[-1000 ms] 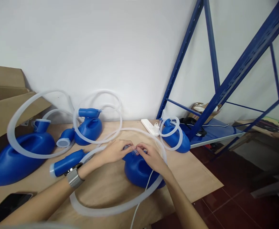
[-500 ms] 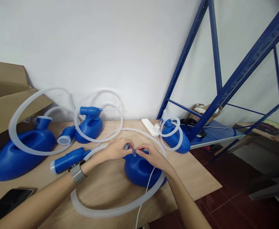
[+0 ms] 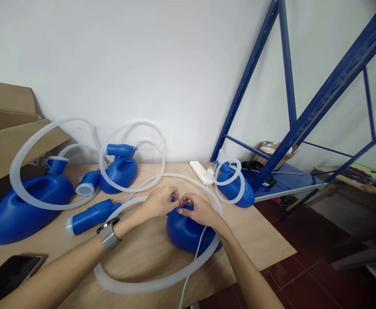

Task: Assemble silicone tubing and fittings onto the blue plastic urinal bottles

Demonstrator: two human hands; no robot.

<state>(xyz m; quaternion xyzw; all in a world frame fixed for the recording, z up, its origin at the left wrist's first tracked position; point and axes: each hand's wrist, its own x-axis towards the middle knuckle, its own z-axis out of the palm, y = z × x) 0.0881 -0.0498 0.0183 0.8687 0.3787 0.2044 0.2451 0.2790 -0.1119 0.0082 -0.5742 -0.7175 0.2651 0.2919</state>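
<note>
My left hand (image 3: pixel 162 201) and my right hand (image 3: pixel 201 209) meet fingertip to fingertip over the neck of a blue plastic urinal bottle (image 3: pixel 188 234). Both pinch a small clear strap (image 3: pixel 177 208), mostly covered by the fingers. The bottle's mouth is hidden behind my hands. A translucent hose (image 3: pixel 156 286) loops around the bottle on the table, and a thin white cable (image 3: pixel 197 253) crosses in front of it. Left of my left hand lies a blue funnel-like tube piece (image 3: pixel 93 216) with a pale cap.
More blue bottles with hoses stand at the left (image 3: pixel 30 214), the back (image 3: pixel 120 174) and the right (image 3: pixel 236 189). A white power strip (image 3: pixel 200 172), a phone (image 3: pixel 10 274) and a cardboard box (image 3: pixel 17 141) are on the table (image 3: pixel 259 240). Blue shelving (image 3: pixel 291 148) rises at right.
My right fingers have curled in closer to my left fingertips at the bottle's neck. The clear strap, plainer before, is now mostly covered. The view has shifted slightly.
</note>
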